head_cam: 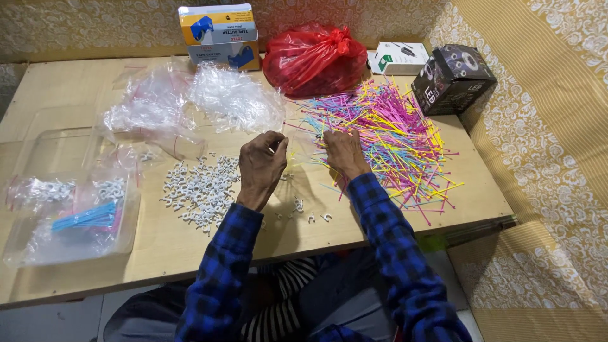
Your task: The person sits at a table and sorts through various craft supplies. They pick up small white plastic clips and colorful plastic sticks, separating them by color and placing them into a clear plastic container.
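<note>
Your right hand rests fingers-down on the cable ties; your left hand curls near the clips, grip contents unclear, on the surface.

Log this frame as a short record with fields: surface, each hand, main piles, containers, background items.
surface: light wooden table
left hand: raised above the table, fingers curled, beside the white clips
right hand: at the near edge of the coloured cable ties; grip unclear
containers: clear plastic tub holding bagged blue ties
other: crumpled clear bags, red plastic bag, stacked yellow-blue boxes, white box, black box
</note>
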